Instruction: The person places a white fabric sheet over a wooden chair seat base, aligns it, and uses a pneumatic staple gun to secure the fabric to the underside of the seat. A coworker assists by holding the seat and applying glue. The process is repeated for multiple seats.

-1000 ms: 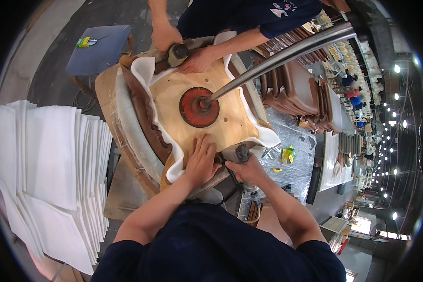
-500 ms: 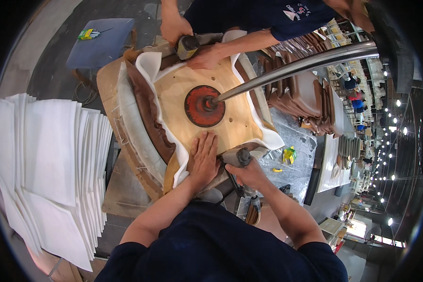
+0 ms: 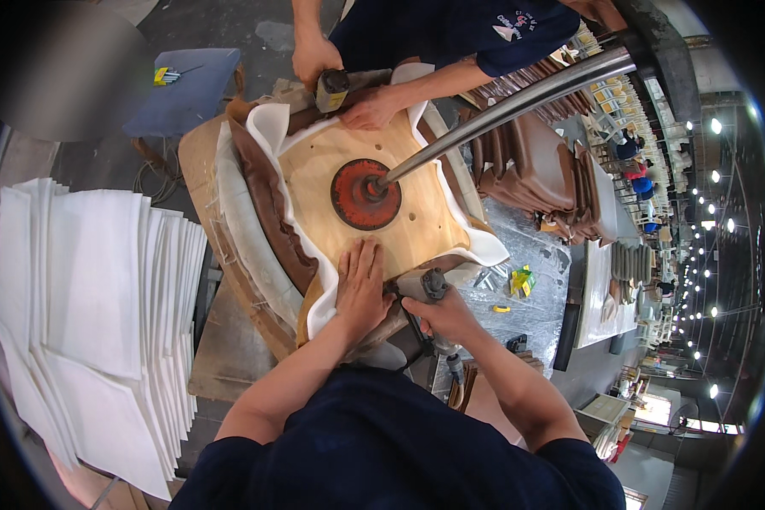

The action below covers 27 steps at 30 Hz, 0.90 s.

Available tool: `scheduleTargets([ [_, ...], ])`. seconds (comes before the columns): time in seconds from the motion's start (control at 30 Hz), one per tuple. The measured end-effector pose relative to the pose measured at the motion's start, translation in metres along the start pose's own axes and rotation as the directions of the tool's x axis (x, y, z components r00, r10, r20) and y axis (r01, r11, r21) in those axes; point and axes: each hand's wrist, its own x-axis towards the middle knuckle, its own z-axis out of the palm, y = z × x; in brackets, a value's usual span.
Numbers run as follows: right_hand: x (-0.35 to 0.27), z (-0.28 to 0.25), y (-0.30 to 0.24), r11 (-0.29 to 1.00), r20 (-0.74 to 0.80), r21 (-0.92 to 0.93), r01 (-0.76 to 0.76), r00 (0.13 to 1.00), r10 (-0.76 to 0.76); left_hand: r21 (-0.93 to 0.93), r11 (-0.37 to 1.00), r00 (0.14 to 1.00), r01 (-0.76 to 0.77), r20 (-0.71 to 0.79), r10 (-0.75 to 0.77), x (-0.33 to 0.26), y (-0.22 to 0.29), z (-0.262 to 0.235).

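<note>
My left hand [image 3: 363,289] lies with fingers stretched on the near edge of a wooden seat panel [image 3: 314,174], where brown cover material [image 3: 259,204] and white padding [image 3: 322,310] are folded up around it. In my right hand [image 3: 447,316] is a pneumatic staple gun [image 3: 422,286], its nose at the panel's near edge beside my left hand. The exact contact there is hidden. A red round press pad [image 3: 343,195] on a metal rod [image 3: 518,106] bears on the middle of the panel. At the far edge, a co-worker's hands hold another staple gun [image 3: 332,88] and the cover.
Stacked white padding sheets [image 3: 85,289] stand at the left. Brown covers [image 3: 540,170] are piled on the right, beside a plastic-covered table [image 3: 527,246] with a yellow-green packet [image 3: 522,281]. A blue-grey stool [image 3: 178,98] with a small packet stands at far left.
The view has shifted slightly. A blurred grey rounded shape now shows at the upper left. My hands and the staple gun keep nearly the same place at the panel's near edge.
</note>
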Motion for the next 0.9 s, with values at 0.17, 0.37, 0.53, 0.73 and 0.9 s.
scheduleTargets([
  [0.17, -0.004, 0.01, 0.001, 1.0, -0.046, -0.018, 0.001, 0.999, -0.002, -0.003, 1.0, 0.999, 0.002, 0.04, -0.002, -0.001, 0.003, -0.002],
  [0.37, -0.057, 0.042, 0.077, 0.846, -0.451, 0.157, 0.509, 0.8, -0.397, 0.054, 0.998, 0.998, 0.012, 0.062, -0.015, 0.003, 0.008, -0.007],
  [0.53, -0.101, 0.03, 0.187, 0.956, -0.595, -0.044, 0.291, 0.761, -0.259, 0.191, 0.952, 0.956, -0.238, 0.219, 0.195, 0.0, 0.036, -0.005],
  [0.73, -0.048, -0.033, 0.317, 0.969, -0.781, 0.246, -0.016, 0.589, 0.208, 0.034, 0.957, 0.915, -0.287, 0.306, 0.263, -0.032, 0.068, 0.04],
  [0.9, 0.031, -0.119, 0.415, 0.779, -0.569, 0.616, -0.116, 0.619, 0.542, 0.321, 0.895, 0.936, -0.31, 0.266, 0.229, -0.044, 0.071, 0.055],
])
